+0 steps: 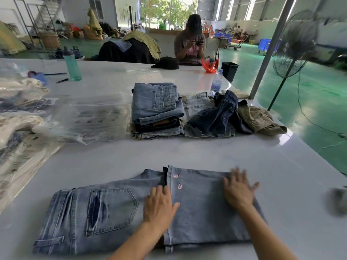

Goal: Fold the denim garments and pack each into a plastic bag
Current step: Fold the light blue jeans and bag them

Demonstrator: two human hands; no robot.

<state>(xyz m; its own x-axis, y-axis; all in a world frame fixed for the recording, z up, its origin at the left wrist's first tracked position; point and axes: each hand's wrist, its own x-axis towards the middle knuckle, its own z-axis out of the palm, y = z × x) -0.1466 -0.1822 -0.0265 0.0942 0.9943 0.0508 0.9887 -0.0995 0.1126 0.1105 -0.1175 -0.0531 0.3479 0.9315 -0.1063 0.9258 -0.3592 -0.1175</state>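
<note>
Both hands' fingers [161, 192] flat on jeans [105, 218], seemingly

Pale jeans [112, 212] lie flat under both palms, legs folded back rightward. Folded stack [157, 109] and bags [93, 117] lie beyond

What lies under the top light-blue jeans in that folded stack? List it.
Under the top light-blue jeans sits a dark folded pair with a brown patch, then lighter denim at the bottom. Only the front edges show; the rest is covered.
</note>
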